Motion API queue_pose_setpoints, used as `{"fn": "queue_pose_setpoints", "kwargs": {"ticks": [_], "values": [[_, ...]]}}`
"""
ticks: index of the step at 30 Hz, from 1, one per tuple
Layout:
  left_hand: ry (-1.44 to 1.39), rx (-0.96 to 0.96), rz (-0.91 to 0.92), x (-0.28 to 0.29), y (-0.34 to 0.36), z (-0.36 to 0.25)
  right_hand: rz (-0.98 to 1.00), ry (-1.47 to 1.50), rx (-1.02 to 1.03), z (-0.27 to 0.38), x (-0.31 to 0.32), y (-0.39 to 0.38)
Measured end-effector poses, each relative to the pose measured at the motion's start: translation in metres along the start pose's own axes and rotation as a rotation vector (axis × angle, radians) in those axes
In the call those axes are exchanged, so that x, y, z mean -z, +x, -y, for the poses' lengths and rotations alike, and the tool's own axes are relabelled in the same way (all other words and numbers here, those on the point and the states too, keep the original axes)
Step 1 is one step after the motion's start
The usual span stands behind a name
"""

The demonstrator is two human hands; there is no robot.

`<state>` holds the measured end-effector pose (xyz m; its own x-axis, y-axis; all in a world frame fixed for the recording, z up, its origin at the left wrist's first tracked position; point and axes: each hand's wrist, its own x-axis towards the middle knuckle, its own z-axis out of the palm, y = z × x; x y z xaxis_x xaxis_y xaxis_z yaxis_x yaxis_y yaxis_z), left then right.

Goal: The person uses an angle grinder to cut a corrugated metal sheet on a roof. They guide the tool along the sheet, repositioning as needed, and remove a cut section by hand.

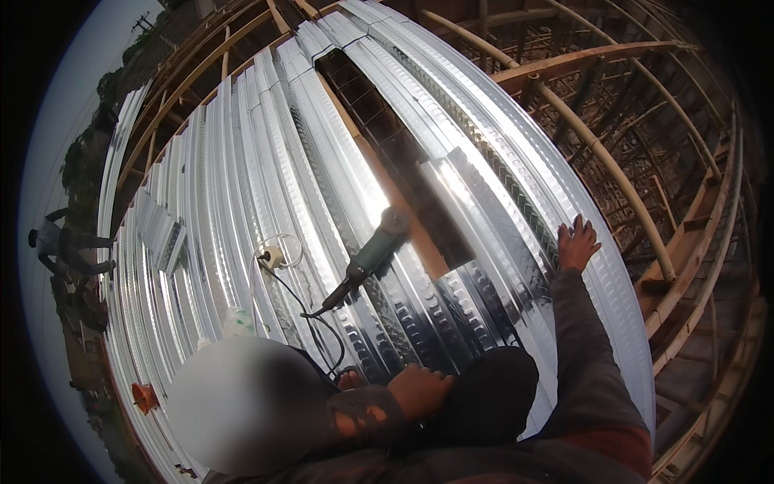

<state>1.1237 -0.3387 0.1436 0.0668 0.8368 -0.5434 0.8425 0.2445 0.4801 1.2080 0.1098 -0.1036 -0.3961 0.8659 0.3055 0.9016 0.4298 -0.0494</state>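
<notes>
My right hand [577, 244] rests open, fingers spread, on the outer ribbed metal decking sheet [617, 323] at the right. My left hand [421, 392] is at the bottom middle beside a dark-trousered knee [493, 394]. Its fingers are curled in, and whatever they hold, if anything, is hidden. Ahead of it an angle grinder [372, 256] lies across the sheets, its head pointing away beside the long opening. A black power cord [332, 329] trails from its back end. Further left sits a pale plug or socket [272, 256] with a loop of white cable.
A long opening [363, 101] in the decking shows a wooden beam beneath. Loose cut sheet pieces [455, 179] lie around. A rounded, blurred white shape [242, 403] covers the lower left. An orange object [145, 398] lies beyond it. Another person [64, 242] stands far left. Timber framing [597, 145] drops away at right.
</notes>
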Motion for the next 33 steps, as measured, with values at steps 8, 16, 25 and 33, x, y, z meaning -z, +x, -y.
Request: {"fn": "queue_pose_setpoints", "kwargs": {"ticks": [8, 16, 25, 33], "values": [[0.054, 0.080, -0.035, -0.010, 0.038, 0.032, -0.068, -0.019, 0.104, -0.012, 0.007, 0.000], [-0.077, 0.006, -0.006, -0.029, 0.013, 0.047, -0.045, -0.115, 0.134, -0.001, 0.013, 0.001], [0.118, 0.036, -0.045, -0.057, -0.027, 0.028, 0.518, 0.357, 0.088, -0.039, 0.017, 0.053], [-0.031, 0.024, -0.099, -0.056, -0.032, 0.033, 0.627, -0.080, 0.042, -0.038, 0.002, 0.050]]}}
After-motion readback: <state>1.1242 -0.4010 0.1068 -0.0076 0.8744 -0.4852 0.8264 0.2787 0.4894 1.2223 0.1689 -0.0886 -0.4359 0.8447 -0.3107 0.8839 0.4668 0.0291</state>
